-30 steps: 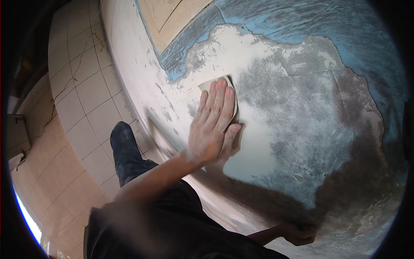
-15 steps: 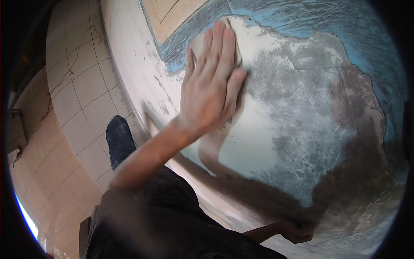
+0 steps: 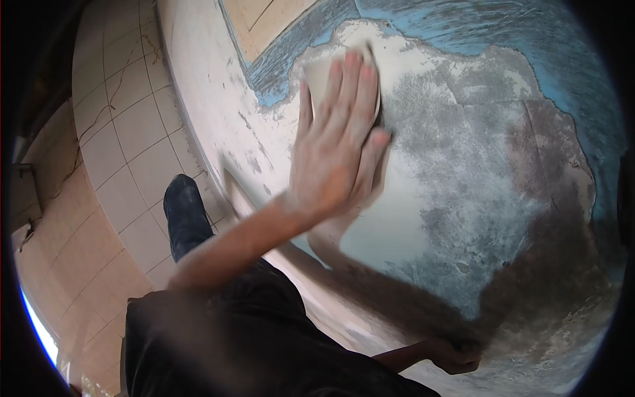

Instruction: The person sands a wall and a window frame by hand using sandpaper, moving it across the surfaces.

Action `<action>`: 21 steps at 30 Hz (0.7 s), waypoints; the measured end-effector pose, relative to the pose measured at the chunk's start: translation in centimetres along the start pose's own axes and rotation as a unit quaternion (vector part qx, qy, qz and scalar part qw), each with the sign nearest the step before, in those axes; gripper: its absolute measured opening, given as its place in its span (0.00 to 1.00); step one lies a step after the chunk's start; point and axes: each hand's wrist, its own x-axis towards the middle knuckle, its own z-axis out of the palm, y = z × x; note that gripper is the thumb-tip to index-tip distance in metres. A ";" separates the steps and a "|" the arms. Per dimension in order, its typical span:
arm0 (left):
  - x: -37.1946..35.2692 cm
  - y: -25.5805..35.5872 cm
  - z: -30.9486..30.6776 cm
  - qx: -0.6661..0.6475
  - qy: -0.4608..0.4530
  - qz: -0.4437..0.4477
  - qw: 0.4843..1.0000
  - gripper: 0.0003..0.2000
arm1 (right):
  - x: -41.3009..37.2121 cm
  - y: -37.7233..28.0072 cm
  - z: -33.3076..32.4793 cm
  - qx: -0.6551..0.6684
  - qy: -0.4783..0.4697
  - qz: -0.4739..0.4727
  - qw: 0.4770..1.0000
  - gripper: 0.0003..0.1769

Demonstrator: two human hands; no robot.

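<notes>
My left hand [image 3: 334,149] lies flat against the wall, fingers pointing up, and presses a pale sheet of sandpaper [image 3: 319,78] to the surface. The sheet's edges show beyond the fingertips and beside the thumb. Beneath it is a whitish filled patch [image 3: 387,231] that fades into grey, scraped wall [image 3: 463,159]. Low on the right, my right hand [image 3: 456,357] is curled up close to the wall in shadow; what its fingers may hold is hidden.
Blue, streaked paint [image 3: 463,26] borders the scraped area along a ragged edge. A beige panel [image 3: 264,23] is set at the top. Floor tiles [image 3: 142,126] run along the wall's foot at left, where my dark shoe [image 3: 182,205] stands. A cord-like strand [image 3: 112,106] crosses the tiles.
My left hand and the sandpaper have slid down and slightly right over the pale patch. My right hand stays where it was.
</notes>
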 end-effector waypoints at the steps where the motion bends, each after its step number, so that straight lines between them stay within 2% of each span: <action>1: -1.6 0.4 0.1 -0.002 -0.017 -0.005 1.000 0.30 | 0.1 0.2 0.0 0.004 -0.002 -0.004 1.000 0.17; 3: -4.0 0.7 0.2 -0.008 -0.056 -0.014 0.998 0.30 | -0.1 0.1 -0.1 -0.005 -0.001 -0.008 1.000 0.16; 4: -3.4 -0.2 0.5 0.024 -0.042 0.015 0.999 0.29 | -0.2 -0.2 0.0 -0.018 0.000 -0.010 1.000 0.16; 8: 1.9 -1.8 -1.2 0.036 -0.014 -0.011 0.999 0.28 | 0.0 -0.2 -0.2 -0.018 0.001 -0.011 1.000 0.16; 11: -0.3 -0.7 -0.5 -0.018 -0.003 -0.058 0.998 0.28 | -0.1 -0.1 0.0 0.007 -0.002 -0.003 1.000 0.16; 15: -3.5 -1.2 -0.1 0.021 -0.041 -0.080 0.996 0.28 | -0.1 0.2 -0.3 -0.012 0.000 -0.016 1.000 0.16; 19: 0.8 -3.1 -0.2 -0.021 0.022 -0.141 0.990 0.28 | 0.0 -0.3 -0.2 -0.026 0.001 -0.036 0.999 0.17; 21: -0.7 -2.5 0.6 -0.031 0.023 -0.110 0.993 0.28 | -0.1 -0.3 0.1 -0.013 -0.003 -0.029 0.999 0.17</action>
